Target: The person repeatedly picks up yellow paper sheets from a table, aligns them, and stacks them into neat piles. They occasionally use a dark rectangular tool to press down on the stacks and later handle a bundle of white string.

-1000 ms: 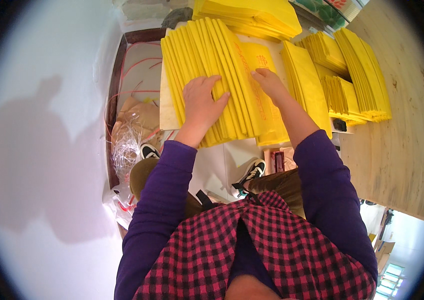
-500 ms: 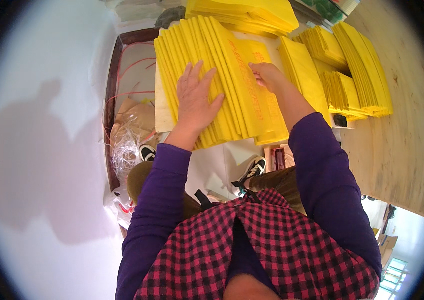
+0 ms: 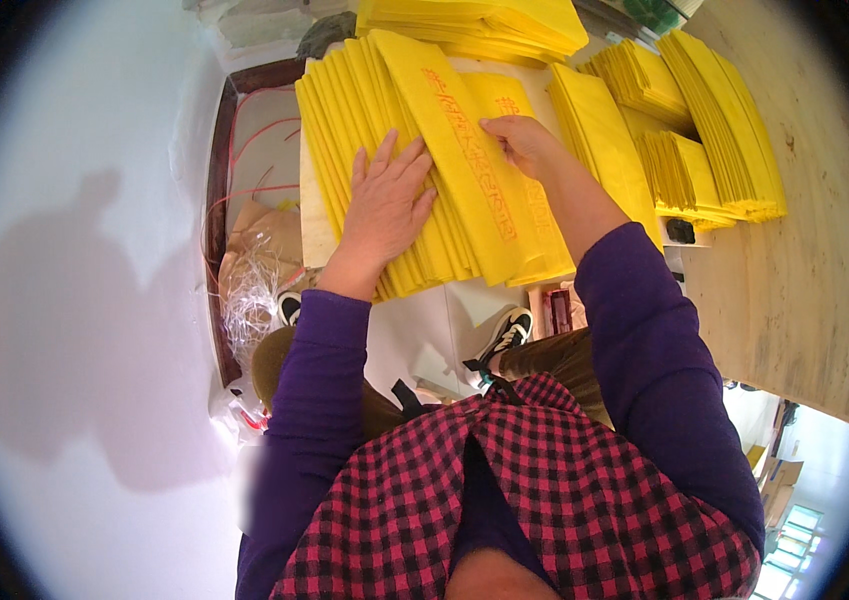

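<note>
A fanned row of folded yellow cloth pieces overlaps on a pale board in front of me. My left hand lies on the row with its fingers spread, pressing on the folds. The fingers of my right hand are pinched at the right edge of one yellow cloth piece, which shows red printing along its length. Under that edge lies another printed yellow piece, partly covered. What exactly sits between my right fingertips is mostly hidden.
More yellow stacks lie beyond and to the right, by a wooden panel. A single folded pile stands beside my right wrist. On the left are a white wall, red cords and clear plastic scraps.
One printed cloth piece now lies turned to the right, its red printing more exposed. My right hand has shifted slightly left onto its edge, and my left hand has slid slightly left and down.
</note>
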A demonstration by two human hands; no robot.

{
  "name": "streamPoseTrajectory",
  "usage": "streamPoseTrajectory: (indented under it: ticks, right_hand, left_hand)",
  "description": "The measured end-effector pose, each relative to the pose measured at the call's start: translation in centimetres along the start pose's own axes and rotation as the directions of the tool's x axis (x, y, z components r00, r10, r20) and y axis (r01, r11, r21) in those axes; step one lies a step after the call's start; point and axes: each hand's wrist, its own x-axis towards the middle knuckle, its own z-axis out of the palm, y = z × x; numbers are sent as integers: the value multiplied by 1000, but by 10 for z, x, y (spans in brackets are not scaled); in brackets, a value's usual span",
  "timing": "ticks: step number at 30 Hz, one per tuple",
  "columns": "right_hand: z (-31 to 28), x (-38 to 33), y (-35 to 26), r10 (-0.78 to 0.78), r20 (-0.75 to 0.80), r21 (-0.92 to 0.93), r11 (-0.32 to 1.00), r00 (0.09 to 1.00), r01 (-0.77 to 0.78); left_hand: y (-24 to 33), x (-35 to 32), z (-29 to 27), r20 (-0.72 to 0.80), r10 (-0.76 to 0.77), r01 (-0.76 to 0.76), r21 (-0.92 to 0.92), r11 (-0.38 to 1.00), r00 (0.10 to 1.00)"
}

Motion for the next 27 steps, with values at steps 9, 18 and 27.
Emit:
streamPoseTrajectory:
  ticks: [9,18,27]
  right_hand:
    - [-2,-28,-13,-33,295,158,987,955,-15]
    - [-12,-43,-11,-102,152,3,995,983,103]
    - [-40,-71,2,-24,55,21,1000,998,23]
  left_hand:
    - [-2,0,3,17,-25,24,68,997,1000]
    - [-3,-1,4,-11,-12,13,72,997,1000]
    - [-4,-2,5,-19,-12,14,80,997,1000]
